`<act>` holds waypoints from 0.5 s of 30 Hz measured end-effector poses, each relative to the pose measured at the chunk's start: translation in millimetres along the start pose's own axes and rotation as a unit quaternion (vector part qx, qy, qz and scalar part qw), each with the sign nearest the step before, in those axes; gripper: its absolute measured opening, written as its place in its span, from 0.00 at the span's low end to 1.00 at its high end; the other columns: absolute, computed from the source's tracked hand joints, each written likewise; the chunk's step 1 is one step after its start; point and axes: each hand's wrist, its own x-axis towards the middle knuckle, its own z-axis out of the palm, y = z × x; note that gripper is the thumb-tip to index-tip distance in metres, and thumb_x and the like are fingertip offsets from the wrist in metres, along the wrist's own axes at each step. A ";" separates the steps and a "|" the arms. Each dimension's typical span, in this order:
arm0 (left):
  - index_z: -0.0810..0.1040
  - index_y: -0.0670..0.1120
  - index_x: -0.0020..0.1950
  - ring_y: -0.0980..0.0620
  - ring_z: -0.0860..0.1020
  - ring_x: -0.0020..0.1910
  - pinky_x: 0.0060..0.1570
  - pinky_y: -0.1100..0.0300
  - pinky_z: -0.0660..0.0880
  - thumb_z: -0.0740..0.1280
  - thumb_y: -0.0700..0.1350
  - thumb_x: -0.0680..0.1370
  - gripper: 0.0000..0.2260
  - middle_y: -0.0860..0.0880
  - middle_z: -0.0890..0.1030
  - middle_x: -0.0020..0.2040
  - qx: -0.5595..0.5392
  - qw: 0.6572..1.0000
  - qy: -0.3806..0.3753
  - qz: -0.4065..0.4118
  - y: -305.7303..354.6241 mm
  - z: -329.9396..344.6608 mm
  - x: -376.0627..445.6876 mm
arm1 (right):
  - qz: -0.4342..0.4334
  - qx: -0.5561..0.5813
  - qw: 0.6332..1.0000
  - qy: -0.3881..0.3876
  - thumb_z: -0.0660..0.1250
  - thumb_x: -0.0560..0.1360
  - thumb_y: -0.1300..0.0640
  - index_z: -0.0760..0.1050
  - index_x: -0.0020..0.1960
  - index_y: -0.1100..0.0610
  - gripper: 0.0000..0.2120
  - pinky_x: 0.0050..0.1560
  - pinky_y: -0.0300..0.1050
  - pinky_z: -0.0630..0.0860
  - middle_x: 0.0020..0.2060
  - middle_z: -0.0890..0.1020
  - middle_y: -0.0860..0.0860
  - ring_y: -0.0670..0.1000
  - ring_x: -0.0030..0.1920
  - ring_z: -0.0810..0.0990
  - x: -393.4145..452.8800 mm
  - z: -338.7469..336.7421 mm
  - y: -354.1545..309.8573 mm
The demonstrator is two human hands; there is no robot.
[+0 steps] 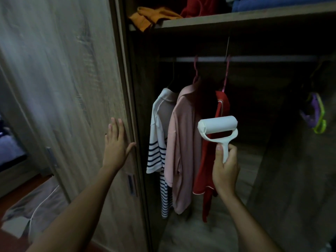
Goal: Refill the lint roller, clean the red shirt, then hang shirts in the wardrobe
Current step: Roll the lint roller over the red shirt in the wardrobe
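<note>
Head view looks into an open wardrobe point(236, 20). Left hand point(116, 144) lies flat on the wooden door point(60, 88), fingers straight and spread, thumb at the door's edge. It holds nothing. Right hand point(225, 168) is curled round the white handle of the roller point(218, 130). The roller points up, with its white roll on top, and it is in front of the red shirt point(207, 160), low down by its middle. I cannot tell if the roll touches the cloth.

Three shirts hang side by side on the rail point(254, 59). On the left is the striped shirt point(160, 139), white on top with dark blue lines lower down. In the middle is the pink shirt point(181, 151). On the right is the red shirt, on a pink hanger point(226, 73). The three shirts are close, and the pink one lies over part of the red one.

Above the rail is a shelf with folded clothes: an orange cloth point(151, 17) that hangs over the edge, a red cloth point(198, 8) and a blue cloth point(272, 4). Far right in the wardrobe hang some green and purple hangers point(316, 115), well apart from the shirts. Left of the door, low down, a grey cloth point(40, 202) with a white line lies on the floor.
</note>
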 end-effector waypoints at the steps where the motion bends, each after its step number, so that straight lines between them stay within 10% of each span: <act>1: 0.38 0.45 0.77 0.41 0.43 0.77 0.72 0.38 0.50 0.64 0.54 0.77 0.41 0.42 0.40 0.78 0.010 1.000 0.011 -0.004 2.7 1.5 -1.1 | 0.001 0.000 1.000 0.005 0.58 0.79 0.43 0.70 0.52 0.50 0.12 0.31 0.42 0.70 0.33 0.76 0.46 0.44 0.31 0.75 2.1 -2.0 2.2; 8: 0.65 0.37 0.72 0.38 0.59 0.74 0.71 0.44 0.60 0.65 0.46 0.76 0.27 0.34 0.62 0.73 -0.071 0.972 0.142 0.171 88.9 29.4 -5.7 | 0.014 0.002 1.000 0.009 0.59 0.78 0.42 0.68 0.50 0.51 0.12 0.29 0.40 0.74 0.30 0.79 0.52 0.46 0.28 0.79 24.3 -12.1 16.4; 15: 0.76 0.45 0.52 0.47 0.75 0.43 0.42 0.52 0.73 0.61 0.64 0.75 0.23 0.47 0.78 0.46 -0.063 0.985 0.028 0.160 196.4 69.6 -20.6 | 0.022 0.026 0.999 0.003 0.60 0.80 0.49 0.69 0.50 0.52 0.07 0.34 0.50 0.79 0.30 0.79 0.50 0.47 0.28 0.81 61.6 -21.2 32.8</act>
